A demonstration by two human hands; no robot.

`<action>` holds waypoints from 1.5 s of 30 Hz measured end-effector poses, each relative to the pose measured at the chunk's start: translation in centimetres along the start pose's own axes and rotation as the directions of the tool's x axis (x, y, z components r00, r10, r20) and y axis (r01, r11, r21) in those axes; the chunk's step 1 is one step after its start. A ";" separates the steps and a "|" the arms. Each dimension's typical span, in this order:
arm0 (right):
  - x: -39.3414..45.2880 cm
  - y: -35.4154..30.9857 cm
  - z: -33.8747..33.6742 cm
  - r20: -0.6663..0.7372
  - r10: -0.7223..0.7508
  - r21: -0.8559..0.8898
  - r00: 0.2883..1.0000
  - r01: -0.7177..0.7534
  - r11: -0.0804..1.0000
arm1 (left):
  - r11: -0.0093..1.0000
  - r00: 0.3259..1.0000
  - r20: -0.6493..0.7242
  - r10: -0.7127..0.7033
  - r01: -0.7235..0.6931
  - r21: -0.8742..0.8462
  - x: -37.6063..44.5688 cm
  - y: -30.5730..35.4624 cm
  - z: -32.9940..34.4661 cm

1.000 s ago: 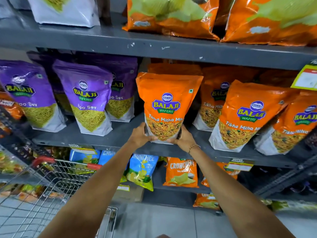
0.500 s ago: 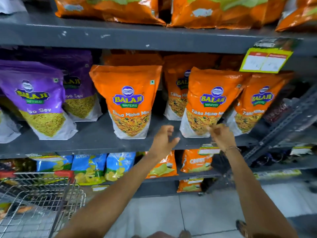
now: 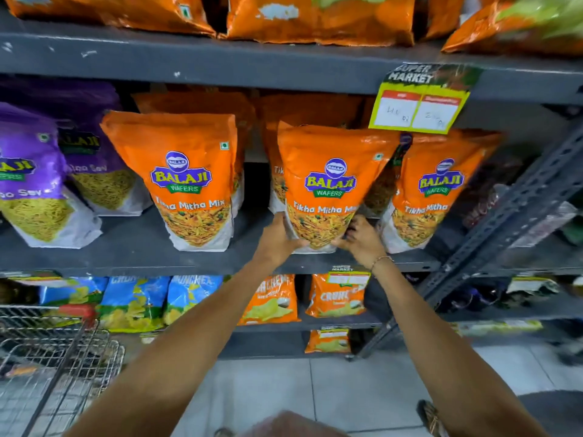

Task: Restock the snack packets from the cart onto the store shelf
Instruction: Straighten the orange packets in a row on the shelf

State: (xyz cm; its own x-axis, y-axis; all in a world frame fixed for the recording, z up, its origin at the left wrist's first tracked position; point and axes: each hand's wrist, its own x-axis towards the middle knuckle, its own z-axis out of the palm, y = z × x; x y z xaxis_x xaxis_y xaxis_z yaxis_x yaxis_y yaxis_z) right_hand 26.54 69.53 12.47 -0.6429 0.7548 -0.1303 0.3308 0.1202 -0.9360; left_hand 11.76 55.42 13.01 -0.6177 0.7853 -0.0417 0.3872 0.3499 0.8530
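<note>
Hands grip one orange Tikha Mitha Mix packet (image 3: 328, 187) at its base — our left hand (image 3: 277, 241), our right hand (image 3: 362, 239) — upright on the grey middle shelf (image 3: 126, 250), between two matching packets.

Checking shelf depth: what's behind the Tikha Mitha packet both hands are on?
Behind the held packet, gripped by the left hand and right hand, at least one more orange packet stands. Only its top and left edge show; whether more stand behind is hidden.
</note>
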 end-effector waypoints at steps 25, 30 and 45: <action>-1.8 0.8 -2.0 0.100 -0.048 -0.194 0.994 0.067 0.979 | 0.997 0.874 -0.487 0.016 -0.048 -0.054 -3.9 0.2 2.3; -4.4 2.4 -9.6 -0.387 -0.106 -0.609 0.916 -0.167 0.775 | 0.895 0.883 -0.153 0.444 -0.429 0.124 -3.7 5.8 7.2; -0.9 5.1 -14.8 -0.160 -0.003 -0.139 0.987 -0.019 0.990 | 1.000 0.995 0.094 0.028 -0.029 0.010 2.4 10.1 16.3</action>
State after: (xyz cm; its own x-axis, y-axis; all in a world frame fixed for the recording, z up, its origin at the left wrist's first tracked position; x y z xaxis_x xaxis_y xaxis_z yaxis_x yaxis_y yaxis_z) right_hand 39.02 78.94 12.67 -0.5255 0.8476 -0.0734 0.4357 0.1940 -0.8789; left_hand 25.35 69.15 13.01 -0.5399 0.8391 -0.0662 0.4116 0.3318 0.8488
